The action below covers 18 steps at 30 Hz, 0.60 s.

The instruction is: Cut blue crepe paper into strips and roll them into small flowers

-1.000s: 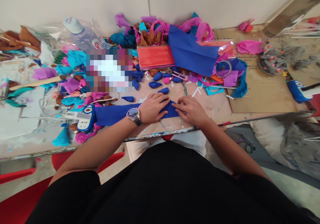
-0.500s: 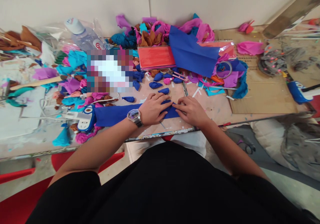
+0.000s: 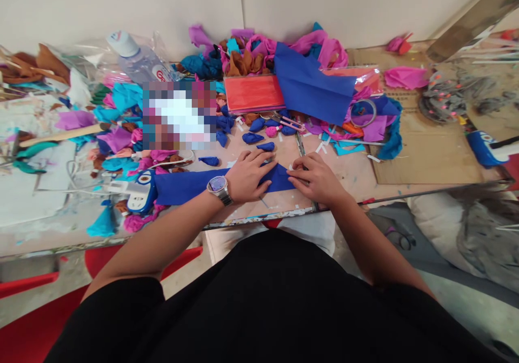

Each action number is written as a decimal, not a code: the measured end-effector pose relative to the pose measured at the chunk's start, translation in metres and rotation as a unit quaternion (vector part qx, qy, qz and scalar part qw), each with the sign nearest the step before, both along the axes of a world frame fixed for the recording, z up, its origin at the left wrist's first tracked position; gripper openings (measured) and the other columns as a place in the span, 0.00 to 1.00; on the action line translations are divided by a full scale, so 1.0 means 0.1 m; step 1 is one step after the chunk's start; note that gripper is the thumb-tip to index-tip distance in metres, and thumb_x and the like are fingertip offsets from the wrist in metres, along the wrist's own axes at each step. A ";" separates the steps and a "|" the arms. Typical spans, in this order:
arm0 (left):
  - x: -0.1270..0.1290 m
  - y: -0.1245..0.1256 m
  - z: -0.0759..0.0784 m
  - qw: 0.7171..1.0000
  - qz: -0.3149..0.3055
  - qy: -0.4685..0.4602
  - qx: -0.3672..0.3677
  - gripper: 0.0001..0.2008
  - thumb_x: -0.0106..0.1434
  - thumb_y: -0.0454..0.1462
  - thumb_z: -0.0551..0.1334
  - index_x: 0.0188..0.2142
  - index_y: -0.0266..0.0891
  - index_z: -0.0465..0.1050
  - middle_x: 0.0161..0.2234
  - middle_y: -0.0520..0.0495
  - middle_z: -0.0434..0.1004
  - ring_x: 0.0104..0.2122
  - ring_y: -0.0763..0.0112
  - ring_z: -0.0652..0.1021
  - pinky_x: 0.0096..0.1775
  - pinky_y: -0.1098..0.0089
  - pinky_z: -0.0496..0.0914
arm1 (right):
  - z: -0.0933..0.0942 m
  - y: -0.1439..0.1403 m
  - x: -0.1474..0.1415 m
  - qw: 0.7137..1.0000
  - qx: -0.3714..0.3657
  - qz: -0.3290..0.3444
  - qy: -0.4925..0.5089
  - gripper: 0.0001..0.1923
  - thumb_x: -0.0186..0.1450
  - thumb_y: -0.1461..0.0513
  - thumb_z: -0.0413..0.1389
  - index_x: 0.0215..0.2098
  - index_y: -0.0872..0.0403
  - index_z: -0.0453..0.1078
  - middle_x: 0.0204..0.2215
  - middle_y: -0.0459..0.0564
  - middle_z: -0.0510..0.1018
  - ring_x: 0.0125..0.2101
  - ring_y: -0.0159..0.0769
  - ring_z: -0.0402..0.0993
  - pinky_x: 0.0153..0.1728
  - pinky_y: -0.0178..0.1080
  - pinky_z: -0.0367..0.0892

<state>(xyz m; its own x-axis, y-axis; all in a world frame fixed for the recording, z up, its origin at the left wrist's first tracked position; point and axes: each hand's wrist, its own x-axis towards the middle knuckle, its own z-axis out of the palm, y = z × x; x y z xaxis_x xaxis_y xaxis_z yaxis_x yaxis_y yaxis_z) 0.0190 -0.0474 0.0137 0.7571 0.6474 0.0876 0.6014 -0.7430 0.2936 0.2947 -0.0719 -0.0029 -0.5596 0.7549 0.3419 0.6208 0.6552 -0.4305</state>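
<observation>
A long blue strip of paper or thin fabric [image 3: 182, 186] lies flat along the near side of the table. My left hand [image 3: 248, 176], with a watch at the wrist, rests on it palm down with fingers stretched out. At the strip's right end, my right hand [image 3: 316, 178] has thumb and fingers pinched. A small white piece [image 3: 290, 167] shows at those fingertips, too small to name further. Just beyond my hands lie several twisted blue pieces [image 3: 252, 138]. Farther back, a larger blue sheet [image 3: 314, 84] leans over a red flat pack [image 3: 254, 93].
Heaps of coloured scraps [image 3: 121, 98] surround a bottle [image 3: 140, 63] at the left. A blue-and-white power strip [image 3: 141, 192] sits at the strip's left end, with cables near it. Scissors [image 3: 288, 122], a tape roll [image 3: 363, 113] and cardboard [image 3: 430, 157] lie farther right.
My right hand has shifted slightly right, and a small white piece now shows at its fingertips. More of the strip's right end is visible. My left hand stays in place.
</observation>
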 end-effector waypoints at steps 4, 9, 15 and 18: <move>0.00 0.00 0.00 1.000 -0.001 0.004 0.004 0.31 0.70 0.44 0.58 0.69 0.37 0.67 0.70 0.34 0.66 0.67 0.42 0.66 0.63 0.42 0.61 | 0.02 -0.03 0.02 1.000 0.015 -0.011 0.002 0.11 0.73 0.59 0.59 0.40 0.49 0.85 0.43 0.55 0.82 0.46 0.49 0.71 0.51 0.55 0.73; -0.01 0.00 -0.02 1.000 0.000 -0.002 0.003 0.31 0.69 0.44 0.58 0.70 0.38 0.66 0.69 0.34 0.66 0.68 0.42 0.66 0.63 0.42 0.61 | 0.04 -0.06 0.03 0.999 0.002 -0.035 0.018 0.11 0.73 0.59 0.58 0.37 0.49 0.83 0.41 0.55 0.82 0.45 0.49 0.72 0.49 0.56 0.72; 0.00 0.01 -0.01 1.000 -0.005 0.003 0.003 0.31 0.69 0.44 0.58 0.69 0.37 0.67 0.69 0.33 0.66 0.67 0.42 0.67 0.63 0.42 0.61 | 0.03 -0.04 -0.09 0.995 -0.010 -0.090 0.030 0.10 0.76 0.58 0.55 0.42 0.51 0.78 0.41 0.55 0.83 0.44 0.48 0.74 0.51 0.52 0.70; 0.00 0.01 -0.01 1.000 -0.005 0.001 0.002 0.31 0.69 0.44 0.58 0.70 0.36 0.66 0.68 0.32 0.67 0.66 0.42 0.67 0.63 0.41 0.61 | 0.03 0.00 -0.19 0.994 -0.022 -0.104 0.007 0.09 0.74 0.55 0.59 0.43 0.51 0.77 0.41 0.55 0.83 0.44 0.49 0.74 0.51 0.52 0.68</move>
<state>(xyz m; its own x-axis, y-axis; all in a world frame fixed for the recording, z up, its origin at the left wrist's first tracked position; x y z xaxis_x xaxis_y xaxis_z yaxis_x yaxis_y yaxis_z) 0.0190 -0.0468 0.0129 0.7643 0.6389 0.0878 0.5940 -0.7504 0.2899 0.2756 -0.0718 0.0003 -0.3849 0.8684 0.3127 0.7347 0.4933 -0.4656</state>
